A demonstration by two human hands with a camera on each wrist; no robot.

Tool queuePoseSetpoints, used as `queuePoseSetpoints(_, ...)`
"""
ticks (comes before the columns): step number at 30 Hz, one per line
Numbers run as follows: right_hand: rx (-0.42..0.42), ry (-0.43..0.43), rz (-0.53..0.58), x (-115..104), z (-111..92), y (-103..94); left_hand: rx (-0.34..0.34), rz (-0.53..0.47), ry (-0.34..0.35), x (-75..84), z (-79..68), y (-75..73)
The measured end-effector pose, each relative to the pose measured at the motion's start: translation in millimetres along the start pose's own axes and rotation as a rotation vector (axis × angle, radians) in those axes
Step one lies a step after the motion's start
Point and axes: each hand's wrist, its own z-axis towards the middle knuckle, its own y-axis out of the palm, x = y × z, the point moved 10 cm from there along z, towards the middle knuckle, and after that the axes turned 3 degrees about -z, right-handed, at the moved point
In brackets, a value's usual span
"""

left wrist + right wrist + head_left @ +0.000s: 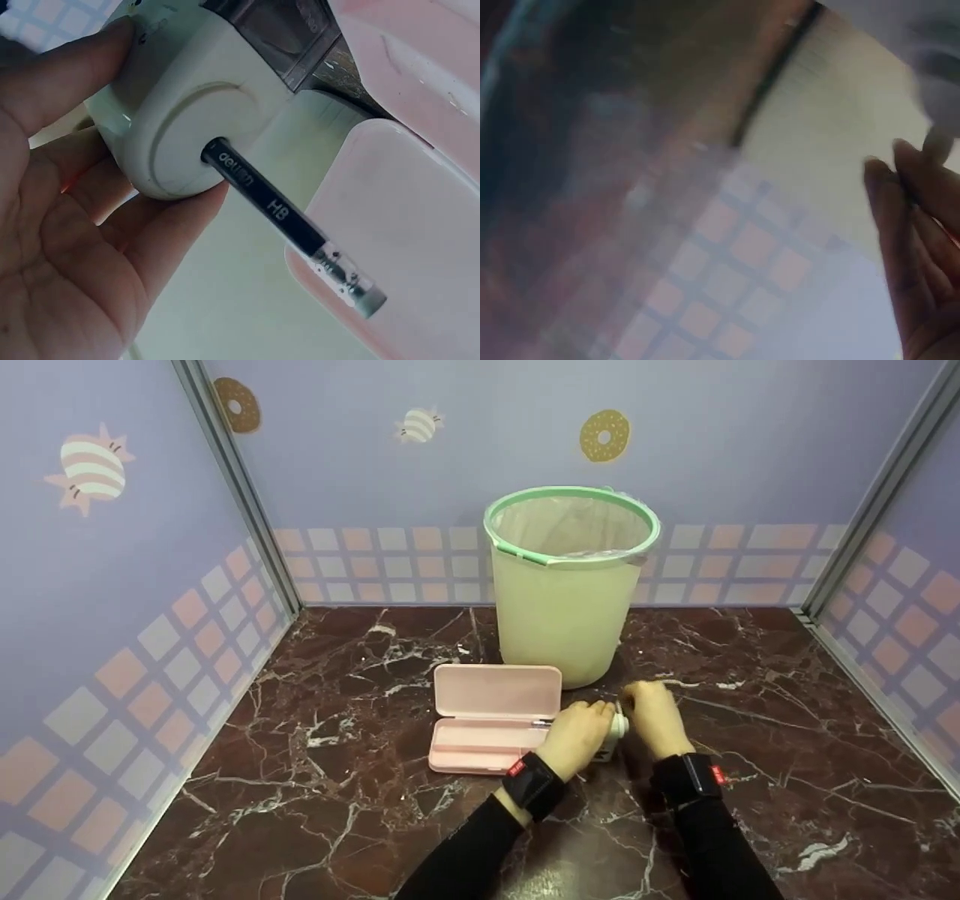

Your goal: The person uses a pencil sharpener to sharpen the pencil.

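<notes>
My left hand [577, 735] holds a white pencil sharpener [184, 135], thumb on one side and fingers round the other. A dark HB pencil [262, 199] is stuck in its round front hole, with the clear-banded eraser end pointing out. The sharpener has a dark see-through shavings drawer [289, 34]. At the sharpener's far side, my right hand [656, 720] has its fingertips pinched at the crank, which is mostly hidden and blurred in the right wrist view. A pink pencil case [497, 690] lies with its lid up, just left of my left hand.
Behind the hands stands a tall pale green waste bin [566, 615] with a green rim and a clear liner. The dark red marbled tabletop [300, 795] is bounded by patterned lilac walls [337, 472] at the back and sides.
</notes>
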Motion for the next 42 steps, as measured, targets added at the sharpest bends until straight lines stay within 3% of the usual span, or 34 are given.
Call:
queuePoseSetpoints(4, -0.177, -0.030, -0.022, 3.0, -6.0, 26.3, 0.052, 0.028, -0.009, 2.2, -1.2, -1.7)
queuePoseSetpoints(15, -0.239, -0.076, -0.069, -2.7, -9.3, 26.6, 0.046, 0.011, -0.012, 0.0, -0.6, 0.4)
queuePoseSetpoints(22, -0.422, -0.027, -0.034, 0.7, -14.6, 29.8, 0.087, 0.026, -0.021, -0.8, -2.1, -4.4)
queuePoseSetpoints(27, -0.525, -0.020, -0.002, -2.4, -19.7, 28.4, 0.080, 0.024, -0.021, -0.5, -2.1, -4.1)
queuePoseSetpoints(42, -0.603, 0.000, 0.046, -20.2, -28.6, -1.5, 0.032, 0.001, -0.010, -0.6, -0.8, -0.3)
